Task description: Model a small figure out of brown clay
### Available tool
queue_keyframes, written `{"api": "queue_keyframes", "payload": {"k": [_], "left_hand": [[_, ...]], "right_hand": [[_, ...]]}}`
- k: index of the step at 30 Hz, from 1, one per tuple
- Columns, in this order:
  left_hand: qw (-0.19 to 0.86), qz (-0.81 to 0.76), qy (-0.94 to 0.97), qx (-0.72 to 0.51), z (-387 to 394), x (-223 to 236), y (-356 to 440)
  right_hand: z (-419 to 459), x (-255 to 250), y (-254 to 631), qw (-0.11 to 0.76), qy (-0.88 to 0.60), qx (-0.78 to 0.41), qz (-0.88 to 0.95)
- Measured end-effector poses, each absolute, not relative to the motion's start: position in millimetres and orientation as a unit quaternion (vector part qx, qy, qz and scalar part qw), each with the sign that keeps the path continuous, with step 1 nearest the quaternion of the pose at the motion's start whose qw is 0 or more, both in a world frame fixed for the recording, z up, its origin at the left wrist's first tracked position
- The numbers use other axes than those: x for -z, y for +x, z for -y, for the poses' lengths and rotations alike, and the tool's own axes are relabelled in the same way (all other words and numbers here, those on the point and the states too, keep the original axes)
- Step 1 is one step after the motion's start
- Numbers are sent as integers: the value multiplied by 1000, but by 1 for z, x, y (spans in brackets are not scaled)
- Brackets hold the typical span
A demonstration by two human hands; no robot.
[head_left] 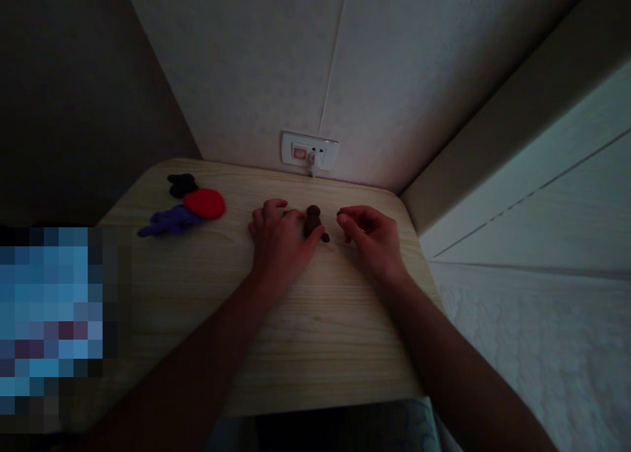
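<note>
A small brown clay figure (312, 225), with a round head above a larger body, lies on the wooden table (315, 347). My left hand (277, 236) is around it from the left, index finger at one side and thumb across its lower part. Just by the thumb tip is a little brown clay lump (325, 238); whether it is joined to the body I cannot tell. To the right, my right hand (371, 236) is apart from the figure, thumb and index finger pinched on a tiny dark clay piece (338, 213).
At the back left lie a red clay disc (206, 203), black clay (181, 185) and purple clay (170, 221), touching one another. A wall socket (309, 151) with a plug is behind the table. A blurred-out bright patch (44, 307) is at the left.
</note>
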State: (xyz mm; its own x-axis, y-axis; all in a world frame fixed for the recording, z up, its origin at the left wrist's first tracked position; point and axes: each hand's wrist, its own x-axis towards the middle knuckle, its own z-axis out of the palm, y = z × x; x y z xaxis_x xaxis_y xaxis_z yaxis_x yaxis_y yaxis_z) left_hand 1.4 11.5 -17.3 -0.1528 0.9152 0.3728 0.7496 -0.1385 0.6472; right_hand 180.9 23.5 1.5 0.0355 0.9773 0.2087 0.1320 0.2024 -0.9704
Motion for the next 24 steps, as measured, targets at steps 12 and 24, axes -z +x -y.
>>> {"api": "queue_keyframes", "payload": {"k": [12, 24], "left_hand": [[196, -591, 555, -551, -19, 7, -4], [531, -376, 315, -691, -16, -7, 4]], "right_hand": [[-21, -5, 178, 562, -455, -446, 528], [-11, 2, 168, 549, -400, -557, 478]]}}
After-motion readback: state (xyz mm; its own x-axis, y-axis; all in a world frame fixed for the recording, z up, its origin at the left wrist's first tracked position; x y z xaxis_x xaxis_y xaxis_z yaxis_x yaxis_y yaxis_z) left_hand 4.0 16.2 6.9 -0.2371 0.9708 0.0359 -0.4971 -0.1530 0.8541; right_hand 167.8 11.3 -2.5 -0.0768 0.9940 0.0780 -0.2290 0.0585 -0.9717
